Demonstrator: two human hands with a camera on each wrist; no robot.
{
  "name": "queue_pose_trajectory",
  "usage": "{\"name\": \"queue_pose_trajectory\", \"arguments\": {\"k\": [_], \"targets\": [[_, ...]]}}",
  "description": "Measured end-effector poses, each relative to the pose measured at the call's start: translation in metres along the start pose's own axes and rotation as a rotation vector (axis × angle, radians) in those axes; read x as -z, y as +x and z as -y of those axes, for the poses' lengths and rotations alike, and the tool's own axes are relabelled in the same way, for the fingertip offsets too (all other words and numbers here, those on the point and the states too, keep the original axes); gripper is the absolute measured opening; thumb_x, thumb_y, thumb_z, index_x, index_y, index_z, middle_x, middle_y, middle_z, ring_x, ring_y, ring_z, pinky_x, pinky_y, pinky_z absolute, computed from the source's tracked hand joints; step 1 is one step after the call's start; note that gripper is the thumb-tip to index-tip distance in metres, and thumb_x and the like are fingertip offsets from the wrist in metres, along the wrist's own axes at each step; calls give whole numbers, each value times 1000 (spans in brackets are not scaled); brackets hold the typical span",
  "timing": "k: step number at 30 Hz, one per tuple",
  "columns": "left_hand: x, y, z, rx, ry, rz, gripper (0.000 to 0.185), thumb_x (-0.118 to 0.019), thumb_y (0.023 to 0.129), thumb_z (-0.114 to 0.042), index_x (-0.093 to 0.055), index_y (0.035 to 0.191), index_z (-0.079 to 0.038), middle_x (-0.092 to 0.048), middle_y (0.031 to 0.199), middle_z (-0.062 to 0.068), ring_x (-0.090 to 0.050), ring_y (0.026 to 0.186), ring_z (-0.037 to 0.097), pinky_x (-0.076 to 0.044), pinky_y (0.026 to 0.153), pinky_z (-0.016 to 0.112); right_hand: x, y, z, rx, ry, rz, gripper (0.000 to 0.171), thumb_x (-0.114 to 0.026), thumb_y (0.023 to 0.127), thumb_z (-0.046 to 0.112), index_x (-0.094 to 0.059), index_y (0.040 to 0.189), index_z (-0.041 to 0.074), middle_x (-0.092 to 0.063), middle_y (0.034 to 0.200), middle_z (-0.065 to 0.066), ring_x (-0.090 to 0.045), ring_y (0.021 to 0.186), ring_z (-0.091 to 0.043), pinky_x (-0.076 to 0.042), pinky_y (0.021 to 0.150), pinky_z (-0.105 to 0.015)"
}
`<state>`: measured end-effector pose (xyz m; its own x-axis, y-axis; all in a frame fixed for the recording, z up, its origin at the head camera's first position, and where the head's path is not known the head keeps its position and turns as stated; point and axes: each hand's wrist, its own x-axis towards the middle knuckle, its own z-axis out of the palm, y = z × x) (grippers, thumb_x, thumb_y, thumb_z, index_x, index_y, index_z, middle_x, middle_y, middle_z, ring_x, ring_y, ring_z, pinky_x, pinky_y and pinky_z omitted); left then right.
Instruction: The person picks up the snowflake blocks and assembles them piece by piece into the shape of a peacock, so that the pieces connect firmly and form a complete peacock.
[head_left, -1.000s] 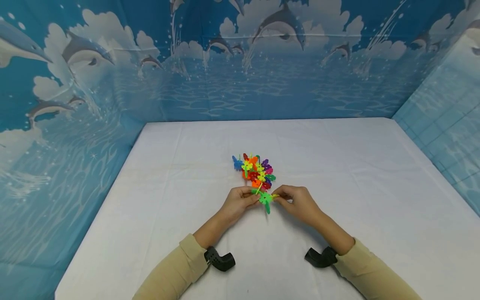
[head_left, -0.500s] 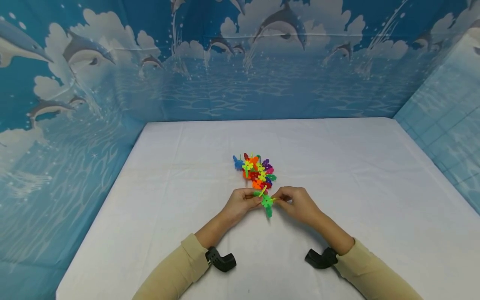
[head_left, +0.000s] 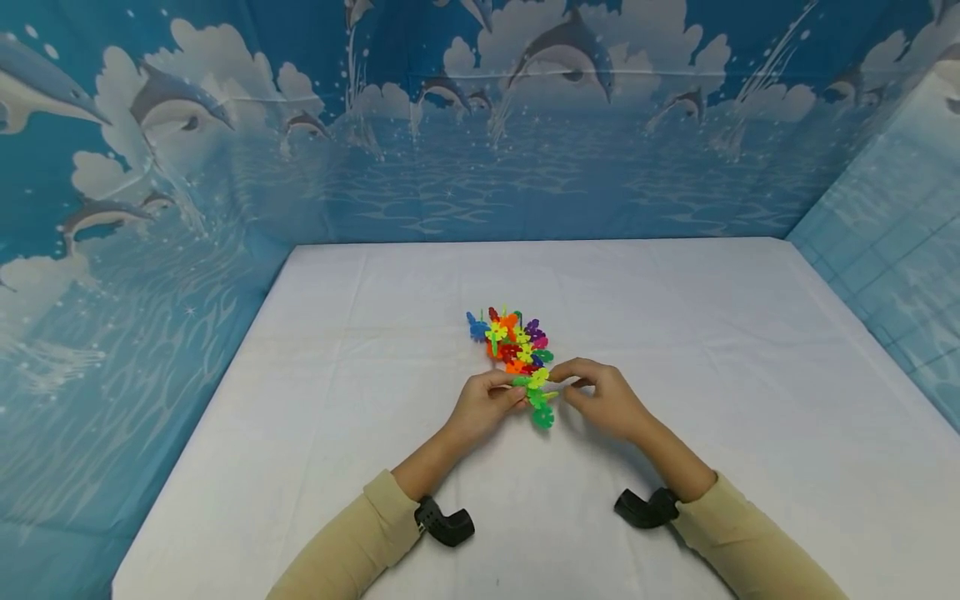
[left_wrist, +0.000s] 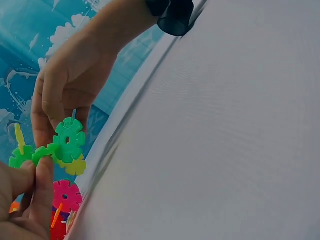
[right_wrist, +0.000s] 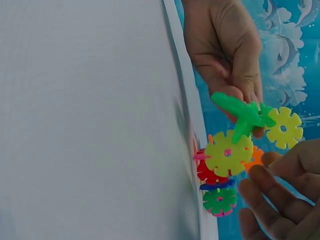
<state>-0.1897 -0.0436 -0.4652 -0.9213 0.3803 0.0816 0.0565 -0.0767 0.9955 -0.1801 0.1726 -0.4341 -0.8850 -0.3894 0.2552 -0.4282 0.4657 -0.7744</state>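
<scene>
My left hand [head_left: 483, 406] pinches a small cluster of notched flower-shaped snowflake discs between thumb and fingers. Green discs [head_left: 543, 416] are slotted together in it, with a yellow disc [head_left: 538, 378] at the top and another yellow disc [right_wrist: 228, 152] on the side facing the right wrist camera. My right hand [head_left: 606, 402] is just right of the cluster, thumb and index finger parted. In the right wrist view its fingers [right_wrist: 270, 190] are loosely bent, with nothing between them.
Just beyond the hands, a pile of multicoloured snowflake discs [head_left: 512, 340] lies on the white-covered table [head_left: 375, 317]. Black wrist mounts [head_left: 447, 525] sit on both forearms. A blue dolphin-print curtain [head_left: 480, 175] surrounds the table's back and sides.
The cluster has turned in my left hand, so the yellow disc at its top now shows its face. My right fingers have let go of the yellow piece and spread apart.
</scene>
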Motion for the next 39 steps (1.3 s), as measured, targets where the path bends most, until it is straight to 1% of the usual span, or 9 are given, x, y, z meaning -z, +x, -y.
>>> {"name": "queue_pose_trajectory", "arguments": {"k": [6, 9, 16, 22, 29, 32, 34, 36, 39], "targets": [[-4, 1, -3, -66, 37, -39, 18, -61, 92, 7, -62, 104, 20, -66, 90, 31, -69, 84, 40, -57, 75, 31, 4, 4, -2, -46, 60, -11, 20, -58, 93, -1, -69, 110, -3, -69, 107, -13, -63, 99, -29, -52, 83, -40], [-4, 1, -3, -80, 34, -28, 17, -61, 92, 8, -61, 104, 20, -65, 94, 31, -67, 87, 44, -57, 76, 33, 6, 5, -4, -77, 117, 5, 20, -57, 95, 1, -68, 111, -4, -68, 108, -15, -63, 98, -27, -52, 81, -36], [3, 7, 1, -76, 25, 127, 20, -58, 93, 8, -56, 110, 19, -63, 102, 26, -69, 87, 20, -55, 83, 33, 8, 8, -10, -110, 257, 56, 21, -55, 98, 2, -67, 113, -6, -66, 112, -19, -62, 97, -13, -51, 80, -26], [8, 15, 4, 8, -108, 267, 22, -52, 96, 10, -49, 116, 17, -63, 96, 6, -64, 83, 9, -54, 81, 27, 7, 14, -9, 27, 397, 199, 21, -57, 95, -5, -64, 114, -11, -65, 110, -19, -61, 98, -15, -52, 83, -25], [6, 22, 1, 113, -190, 348, 19, -50, 94, 14, -46, 112, 7, -68, 88, -1, -63, 80, 8, -51, 74, 20, 7, 17, -12, 150, 380, 303, 18, -58, 94, -5, -68, 109, -6, -62, 104, -14, -56, 98, -16, -50, 80, -25], [5, 23, 0, 133, -129, 330, 19, -53, 95, 9, -49, 114, 10, -68, 88, 2, -64, 82, 8, -50, 76, 19, 10, 14, -16, 169, 387, 322, 12, -60, 92, -6, -69, 100, -3, -62, 102, -13, -56, 96, -15, -50, 78, -26], [6, 22, -2, 117, -31, 295, 20, -57, 96, 2, -54, 114, 11, -69, 91, 5, -65, 85, 9, -51, 78, 21, 13, 13, -19, 163, 403, 329, 11, -61, 92, -6, -69, 98, -2, -62, 102, -12, -57, 95, -16, -52, 77, -27], [9, 20, -4, 98, 64, 230, 20, -60, 96, -4, -60, 112, 10, -70, 94, 9, -66, 86, 13, -53, 81, 24, 17, 11, -22, 142, 407, 322, 10, -61, 92, -6, -69, 97, -2, -62, 102, -11, -58, 93, -16, -53, 76, -27], [16, 17, -6, 49, 258, 76, 17, -63, 96, -10, -67, 104, 4, -70, 95, 10, -66, 85, 16, -54, 79, 26, 27, 8, -25, 86, 386, 281, 10, -61, 92, -5, -69, 98, -2, -63, 101, -9, -58, 91, -17, -53, 75, -26]]}}
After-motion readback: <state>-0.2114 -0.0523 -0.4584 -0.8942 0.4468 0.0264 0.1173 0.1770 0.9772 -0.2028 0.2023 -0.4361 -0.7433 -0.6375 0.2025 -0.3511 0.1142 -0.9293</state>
